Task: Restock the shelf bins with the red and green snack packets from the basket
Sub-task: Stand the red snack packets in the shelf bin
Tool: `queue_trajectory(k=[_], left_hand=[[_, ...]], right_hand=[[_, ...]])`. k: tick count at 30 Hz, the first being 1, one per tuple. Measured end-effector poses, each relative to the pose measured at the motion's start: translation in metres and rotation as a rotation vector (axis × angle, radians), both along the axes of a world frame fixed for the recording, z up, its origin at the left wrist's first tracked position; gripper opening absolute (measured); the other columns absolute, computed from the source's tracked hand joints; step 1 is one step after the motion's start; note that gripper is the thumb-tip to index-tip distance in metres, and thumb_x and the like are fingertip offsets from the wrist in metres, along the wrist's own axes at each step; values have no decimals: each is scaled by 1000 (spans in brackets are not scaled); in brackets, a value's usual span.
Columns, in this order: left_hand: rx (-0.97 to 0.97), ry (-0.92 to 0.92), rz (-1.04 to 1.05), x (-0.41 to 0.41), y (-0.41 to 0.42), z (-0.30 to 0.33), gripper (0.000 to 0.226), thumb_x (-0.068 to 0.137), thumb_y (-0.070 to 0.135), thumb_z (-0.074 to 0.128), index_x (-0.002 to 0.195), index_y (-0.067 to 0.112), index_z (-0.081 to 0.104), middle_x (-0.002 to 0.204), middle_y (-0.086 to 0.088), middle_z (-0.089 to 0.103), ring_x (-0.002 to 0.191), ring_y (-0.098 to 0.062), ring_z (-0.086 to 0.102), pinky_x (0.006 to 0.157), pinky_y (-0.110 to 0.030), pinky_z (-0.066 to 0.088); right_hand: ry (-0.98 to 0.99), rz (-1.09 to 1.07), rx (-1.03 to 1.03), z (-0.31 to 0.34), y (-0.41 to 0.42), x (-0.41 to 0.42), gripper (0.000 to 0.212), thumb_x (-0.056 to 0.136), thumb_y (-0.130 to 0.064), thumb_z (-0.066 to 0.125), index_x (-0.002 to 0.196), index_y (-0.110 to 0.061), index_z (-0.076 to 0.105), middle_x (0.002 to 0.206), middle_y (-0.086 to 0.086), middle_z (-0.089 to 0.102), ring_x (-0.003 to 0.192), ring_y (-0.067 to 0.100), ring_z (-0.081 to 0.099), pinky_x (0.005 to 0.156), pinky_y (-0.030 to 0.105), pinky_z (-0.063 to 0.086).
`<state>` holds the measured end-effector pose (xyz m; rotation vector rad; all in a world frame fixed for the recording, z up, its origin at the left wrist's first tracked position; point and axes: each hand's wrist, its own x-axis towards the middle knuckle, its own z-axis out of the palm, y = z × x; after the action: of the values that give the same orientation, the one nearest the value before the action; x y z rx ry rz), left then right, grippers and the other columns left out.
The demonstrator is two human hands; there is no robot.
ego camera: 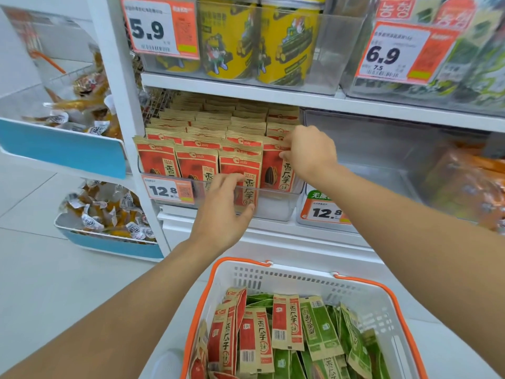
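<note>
Two hands (218, 212), one basket (377, 296), three price tags (161, 26), two yellow cans (226, 39).

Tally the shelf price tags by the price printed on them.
5.9 tag: 1
6.9 tag: 1
12.8 tags: 2
Total: 4

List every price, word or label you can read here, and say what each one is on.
"5.9": price tag on the yellow cans' bin.
"6.9" over "7.5": price tag on the top right bin.
"12.8": price tag on the red packets' bin.
"12.8": price tag on the clear empty bin.
"香瓜子": red packets in the bin.
Small print, barcodes: too blurred.
</note>
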<state>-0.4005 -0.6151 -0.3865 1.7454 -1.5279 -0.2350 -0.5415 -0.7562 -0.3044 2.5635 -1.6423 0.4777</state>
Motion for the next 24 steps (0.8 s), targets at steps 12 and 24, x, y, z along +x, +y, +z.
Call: queue_trajectory(k=[12,24], left_hand=[[1,-105,-108,-1,-3,-5,19,87,26,70,100,25,55,83,14,49,75,-6,51,65,-29,43],[1259,-628,-554,3,31,-56,55,92,62,53,137,31,49,138,4,48,123,-19,49,107,-40,40]], right_hand=[[-315,28,-159,-13,28,-22,34,87,-33,74,114,-20,59,116,1,53,97,24,59,75,36,48],[251,218,978,-246,168,-72,72,72,-31,87,134,-21,52,131,2,58,122,25,55,100,40,48]])
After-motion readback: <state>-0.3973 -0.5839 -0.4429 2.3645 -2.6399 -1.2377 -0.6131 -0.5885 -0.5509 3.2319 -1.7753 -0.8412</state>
